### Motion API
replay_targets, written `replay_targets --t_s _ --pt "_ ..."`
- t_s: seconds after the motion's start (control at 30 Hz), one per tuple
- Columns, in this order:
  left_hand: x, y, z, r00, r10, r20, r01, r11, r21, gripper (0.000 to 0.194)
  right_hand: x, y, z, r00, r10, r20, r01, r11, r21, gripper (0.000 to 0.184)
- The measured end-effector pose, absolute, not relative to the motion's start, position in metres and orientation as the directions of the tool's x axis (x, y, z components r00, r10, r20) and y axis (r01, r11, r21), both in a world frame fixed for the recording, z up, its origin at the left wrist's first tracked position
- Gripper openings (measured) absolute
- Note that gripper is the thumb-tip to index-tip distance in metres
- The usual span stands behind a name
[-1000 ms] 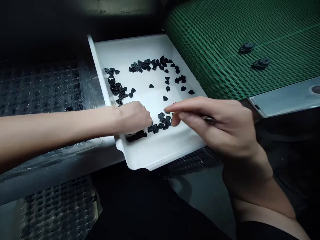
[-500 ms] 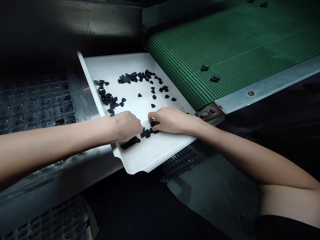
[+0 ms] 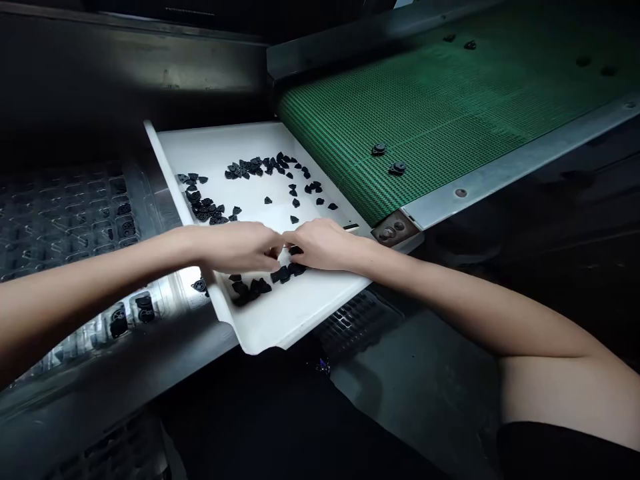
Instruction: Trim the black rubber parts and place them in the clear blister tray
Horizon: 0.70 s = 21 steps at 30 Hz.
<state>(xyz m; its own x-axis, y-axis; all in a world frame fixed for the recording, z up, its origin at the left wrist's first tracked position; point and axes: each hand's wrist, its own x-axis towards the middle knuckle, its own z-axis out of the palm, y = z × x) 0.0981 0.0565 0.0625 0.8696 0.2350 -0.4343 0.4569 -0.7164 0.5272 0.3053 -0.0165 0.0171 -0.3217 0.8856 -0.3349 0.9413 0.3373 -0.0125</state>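
A white tray [image 3: 300,310] juts out at the end of a green conveyor belt [image 3: 440,113] and holds several small black plastic parts [image 3: 253,167]. My left hand [image 3: 235,245] and my right hand [image 3: 325,243] meet over the tray's near middle, fingertips almost touching. Both hands have curled, pinched fingers above a small heap of black parts [image 3: 283,273]. What each pinch holds is hidden.
A clear moulded tray with rows of pockets [image 3: 75,213], a few filled with black parts, lies to the left. Two black parts [image 3: 390,160] ride on the belt above its metal frame [image 3: 480,183]. Dark floor lies below.
My left hand has slid right and my right hand slightly left, so they now meet. The view has shifted, moving the tray down-left in the picture.
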Motion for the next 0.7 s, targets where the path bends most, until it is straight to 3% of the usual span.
replay_targets --t_s 0.1,0.17,0.27,0.37,0.47,0.7 --pt "0.093 0.070 0.068 0.892 0.316 -0.324 0.406 -0.241 0.882 0.024 0.304 -0.017 0.016 -0.326 0.891 -0.316 0.940 0.341 -0.009 0.023" --pt "0.090 0.076 0.068 0.868 0.430 -0.250 0.270 0.013 0.963 0.029 0.305 -0.017 0.016 -0.330 0.893 -0.305 0.941 0.338 -0.027 0.022" --pt "0.088 0.081 0.066 0.786 0.584 -0.204 0.080 0.231 0.970 0.031 0.307 -0.016 0.021 -0.313 0.911 -0.269 0.950 0.303 -0.080 0.034" --pt "0.089 0.083 0.063 0.736 0.648 -0.198 -0.032 0.325 0.945 0.018 0.308 -0.017 0.032 -0.279 0.940 -0.196 0.954 0.249 -0.165 0.045" --pt "0.093 0.084 0.060 0.716 0.675 -0.179 -0.091 0.343 0.935 0.009 0.308 -0.024 0.048 -0.253 0.961 -0.114 0.938 0.215 -0.272 0.044" --pt "0.102 0.078 0.051 0.770 0.597 -0.225 -0.020 0.376 0.926 0.040 0.316 -0.038 0.072 -0.183 0.974 0.134 0.815 0.226 -0.534 0.027"
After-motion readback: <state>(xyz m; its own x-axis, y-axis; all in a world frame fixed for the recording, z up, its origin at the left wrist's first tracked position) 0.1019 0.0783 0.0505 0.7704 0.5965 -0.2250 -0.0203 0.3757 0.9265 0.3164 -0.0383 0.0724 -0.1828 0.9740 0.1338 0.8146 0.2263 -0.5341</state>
